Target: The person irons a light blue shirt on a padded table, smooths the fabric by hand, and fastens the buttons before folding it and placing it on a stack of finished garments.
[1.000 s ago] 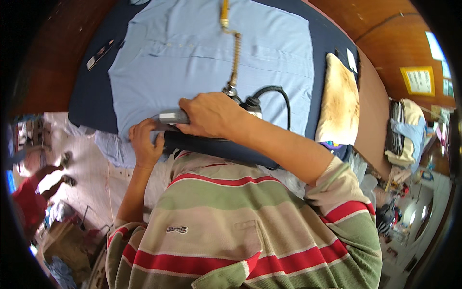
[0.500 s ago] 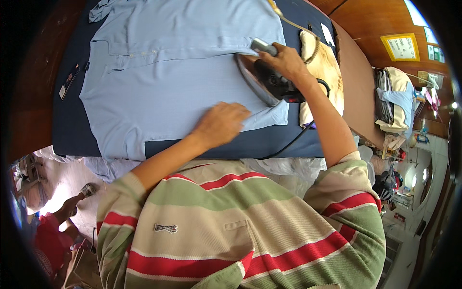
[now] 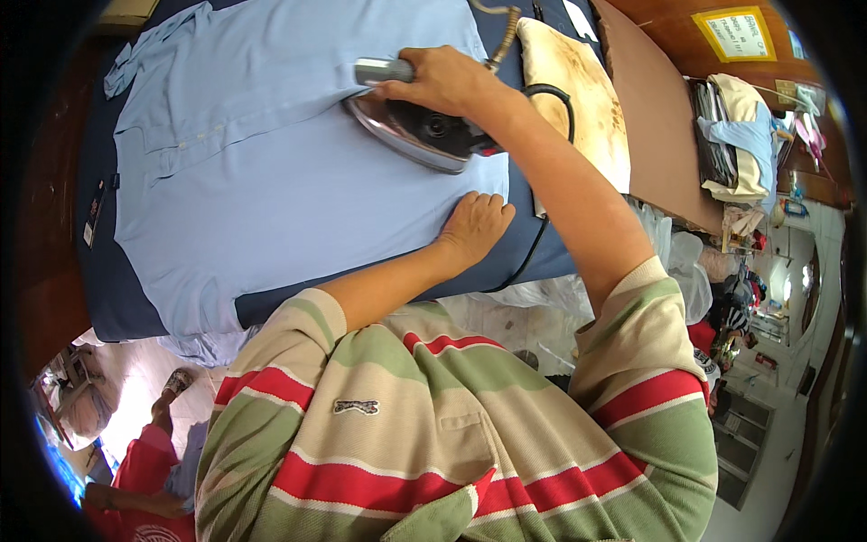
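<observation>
A light blue shirt (image 3: 262,181) lies spread on the dark blue padded ironing board (image 3: 101,294), its button placket running across it. My right hand (image 3: 449,79) is wrapped round the grey handle of a steam iron (image 3: 411,135), which is over the shirt near its hem. Just below the iron, my left hand (image 3: 474,226) is closed at the near corner of the hem, its fingers curled onto the cloth. A black cord (image 3: 569,122) loops from the back of the iron, and a brownish hose (image 3: 504,41) passes beyond my right hand.
Right of the shirt lies a cream cloth pad (image 3: 578,99) with brown scorch marks. A dark label tag (image 3: 95,215) sits by the shirt's left side. Folded garments (image 3: 736,135) are stacked at the right. Clear plastic (image 3: 542,294) hangs under the near edge. A person in red (image 3: 149,470) is at lower left.
The iron, in my right hand, has moved left and away from me over the shirt. My left hand has shifted right to the hem. The whole view has also shifted somewhat.
</observation>
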A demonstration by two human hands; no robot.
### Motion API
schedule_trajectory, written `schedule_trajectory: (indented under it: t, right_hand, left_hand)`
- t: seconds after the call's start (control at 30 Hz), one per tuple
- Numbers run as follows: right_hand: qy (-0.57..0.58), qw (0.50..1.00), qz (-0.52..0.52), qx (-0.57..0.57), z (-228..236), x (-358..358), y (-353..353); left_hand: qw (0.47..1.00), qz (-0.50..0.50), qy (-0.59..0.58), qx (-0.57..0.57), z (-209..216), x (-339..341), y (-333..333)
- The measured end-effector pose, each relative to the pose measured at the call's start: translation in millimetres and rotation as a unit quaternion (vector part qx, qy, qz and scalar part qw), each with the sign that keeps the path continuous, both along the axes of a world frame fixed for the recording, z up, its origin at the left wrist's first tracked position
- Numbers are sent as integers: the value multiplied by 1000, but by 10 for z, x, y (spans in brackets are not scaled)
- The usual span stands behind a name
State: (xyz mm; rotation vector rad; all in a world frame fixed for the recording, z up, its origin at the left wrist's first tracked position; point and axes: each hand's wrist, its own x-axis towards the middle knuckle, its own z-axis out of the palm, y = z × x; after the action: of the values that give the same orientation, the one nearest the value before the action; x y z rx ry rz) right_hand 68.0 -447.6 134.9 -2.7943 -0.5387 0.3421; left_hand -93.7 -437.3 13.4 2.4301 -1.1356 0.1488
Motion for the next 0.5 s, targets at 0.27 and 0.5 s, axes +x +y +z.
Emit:
schedule_trajectory:
  t: [0.27,0.5]
  right_hand:
    - [37,993,-113,26,43,-215,-157]
    - [12,966,-259,17,69,-886,-689]
  left_hand:
    - [971,-13,26,-239,-160,-341,-8]
    - [956,-150,149,-202,18,-169,884]
